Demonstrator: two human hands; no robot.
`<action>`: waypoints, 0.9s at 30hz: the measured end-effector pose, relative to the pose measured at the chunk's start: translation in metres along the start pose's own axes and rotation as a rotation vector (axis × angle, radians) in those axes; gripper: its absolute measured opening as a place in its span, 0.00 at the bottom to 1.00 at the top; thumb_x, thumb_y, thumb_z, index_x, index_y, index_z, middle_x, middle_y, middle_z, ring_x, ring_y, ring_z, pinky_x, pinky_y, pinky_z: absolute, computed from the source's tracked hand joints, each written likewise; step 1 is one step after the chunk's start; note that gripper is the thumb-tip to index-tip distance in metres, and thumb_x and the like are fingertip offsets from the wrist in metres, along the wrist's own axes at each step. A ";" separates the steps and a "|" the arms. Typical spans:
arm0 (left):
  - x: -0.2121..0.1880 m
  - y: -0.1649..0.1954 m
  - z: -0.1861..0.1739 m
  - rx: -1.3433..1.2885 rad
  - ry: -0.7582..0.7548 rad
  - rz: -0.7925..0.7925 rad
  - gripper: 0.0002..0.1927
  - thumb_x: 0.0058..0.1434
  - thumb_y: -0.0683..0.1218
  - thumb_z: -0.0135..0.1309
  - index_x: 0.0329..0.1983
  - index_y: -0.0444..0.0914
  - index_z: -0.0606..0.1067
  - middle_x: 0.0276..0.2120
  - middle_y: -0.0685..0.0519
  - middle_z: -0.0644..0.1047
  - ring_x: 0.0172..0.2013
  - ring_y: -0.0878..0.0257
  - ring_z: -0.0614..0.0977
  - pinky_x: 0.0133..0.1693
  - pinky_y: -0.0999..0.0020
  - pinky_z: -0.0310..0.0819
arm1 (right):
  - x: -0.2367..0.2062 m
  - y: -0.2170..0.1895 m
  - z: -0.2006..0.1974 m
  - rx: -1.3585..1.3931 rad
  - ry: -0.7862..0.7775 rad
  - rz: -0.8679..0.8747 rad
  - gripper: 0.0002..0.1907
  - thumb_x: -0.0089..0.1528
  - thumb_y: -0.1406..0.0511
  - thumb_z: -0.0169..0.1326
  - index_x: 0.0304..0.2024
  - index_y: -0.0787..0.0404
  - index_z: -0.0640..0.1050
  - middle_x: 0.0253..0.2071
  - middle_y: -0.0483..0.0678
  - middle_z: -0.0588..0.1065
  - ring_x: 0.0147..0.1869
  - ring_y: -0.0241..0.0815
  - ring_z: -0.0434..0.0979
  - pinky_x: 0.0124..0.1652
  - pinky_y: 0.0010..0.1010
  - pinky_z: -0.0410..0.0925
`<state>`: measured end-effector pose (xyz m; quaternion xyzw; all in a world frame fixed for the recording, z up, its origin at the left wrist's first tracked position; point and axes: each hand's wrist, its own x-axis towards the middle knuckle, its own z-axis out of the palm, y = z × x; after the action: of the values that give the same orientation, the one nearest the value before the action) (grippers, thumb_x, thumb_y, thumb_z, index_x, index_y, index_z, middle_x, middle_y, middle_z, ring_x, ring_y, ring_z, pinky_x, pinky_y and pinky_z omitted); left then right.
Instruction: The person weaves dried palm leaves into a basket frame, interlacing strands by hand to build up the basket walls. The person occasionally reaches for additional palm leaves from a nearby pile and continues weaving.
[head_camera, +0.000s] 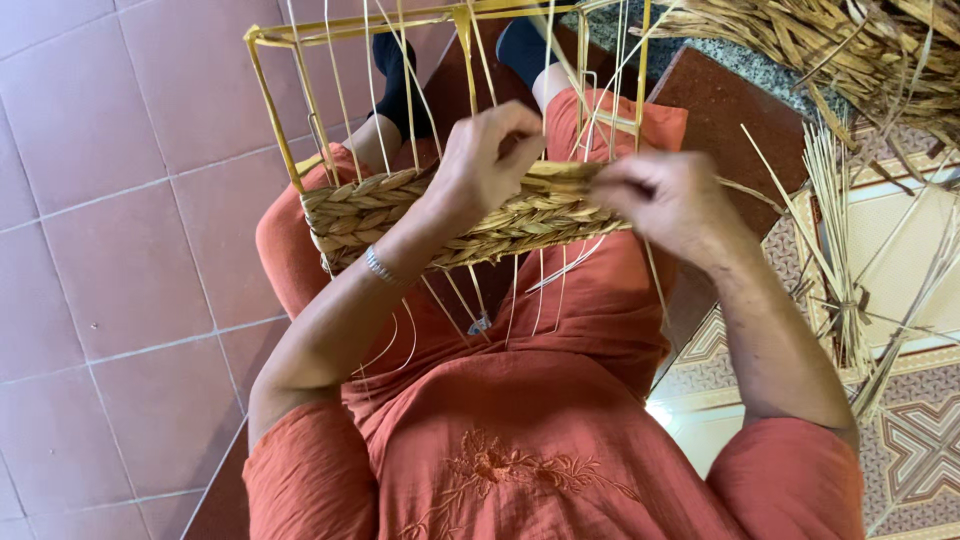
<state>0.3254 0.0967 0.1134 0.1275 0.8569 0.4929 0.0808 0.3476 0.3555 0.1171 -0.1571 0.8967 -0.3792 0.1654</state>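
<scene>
A yellow wire basket frame (275, 110) rests on my lap, with thin upright wires and several rows of braided straw (370, 215) woven around its lower part. My left hand (485, 160) reaches over the braid and pinches a strand at the top row, fingers closed on it. Just to its right, my right hand (665, 200) grips the loose end of the same straw strand (570, 172). Both hands sit close together at the weave's upper edge.
A heap of dry straw (820, 45) lies at the top right, and loose stalks (850, 260) trail down over a patterned mat (920, 440). Reddish floor tiles (110, 250) stretch to the left. My orange clothing (520, 440) fills the lower middle.
</scene>
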 end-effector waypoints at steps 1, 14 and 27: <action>-0.005 -0.003 -0.002 -0.026 -0.013 0.091 0.04 0.69 0.39 0.53 0.42 0.33 0.77 0.31 0.46 0.82 0.25 0.61 0.82 0.24 0.66 0.73 | 0.003 0.003 -0.003 -0.117 0.130 -0.134 0.05 0.64 0.64 0.65 0.41 0.56 0.83 0.33 0.43 0.80 0.30 0.38 0.78 0.29 0.31 0.72; -0.003 -0.018 0.004 -0.057 0.019 0.267 0.02 0.71 0.38 0.52 0.43 0.32 0.73 0.29 0.48 0.81 0.24 0.67 0.82 0.21 0.73 0.75 | 0.049 0.011 -0.011 -0.492 0.046 -0.209 0.30 0.64 0.44 0.57 0.65 0.44 0.76 0.27 0.44 0.79 0.31 0.43 0.80 0.35 0.65 0.65; -0.016 -0.007 0.011 0.191 -0.002 0.435 0.14 0.64 0.35 0.58 0.52 0.36 0.73 0.44 0.46 0.81 0.43 0.53 0.85 0.43 0.63 0.83 | 0.014 -0.046 -0.027 -0.974 0.697 -0.930 0.06 0.60 0.64 0.65 0.39 0.56 0.84 0.34 0.39 0.76 0.37 0.33 0.69 0.32 0.21 0.70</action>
<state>0.3430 0.0973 0.1020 0.3167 0.8518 0.4155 -0.0387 0.3315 0.3359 0.1660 -0.4457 0.8045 0.0012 -0.3926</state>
